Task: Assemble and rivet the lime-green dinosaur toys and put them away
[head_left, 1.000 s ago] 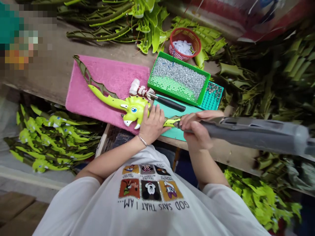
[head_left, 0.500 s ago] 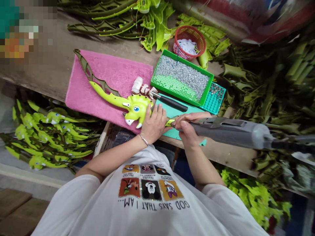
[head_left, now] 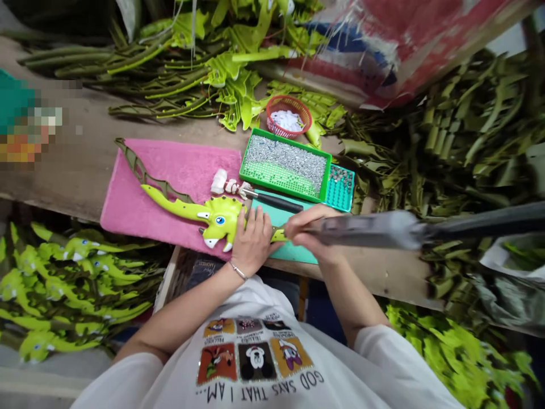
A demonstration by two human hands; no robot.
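Observation:
A lime-green dinosaur-head toy (head_left: 219,220) with a blue eye and a long curved olive arm lies across a pink towel (head_left: 183,162). My left hand (head_left: 253,241) lies over its neck end, fingers curled on it and holding it down. In my right hand (head_left: 313,232) is a grey power screwdriver (head_left: 370,230), held nearly level. Its tip end is at the toy's narrow part, just right of my left hand; my fingers hide the exact contact. Beneath is a turquoise mat (head_left: 296,254). A black-handled tool (head_left: 279,201) with a metal shaft lies behind both hands.
Behind the mat stands a green tray (head_left: 272,177) of screws, beside a teal tray (head_left: 340,200) of small metal parts and a red basket (head_left: 272,126) of white pieces. Finished-looking toys (head_left: 68,289) heap at left. Olive parts (head_left: 451,125) and bright green parts (head_left: 460,358) pile at right.
The camera view has shifted, so the bench things appear lower and further left. The power screwdriver looks more level. Both hands keep their holds on the toy and the screwdriver.

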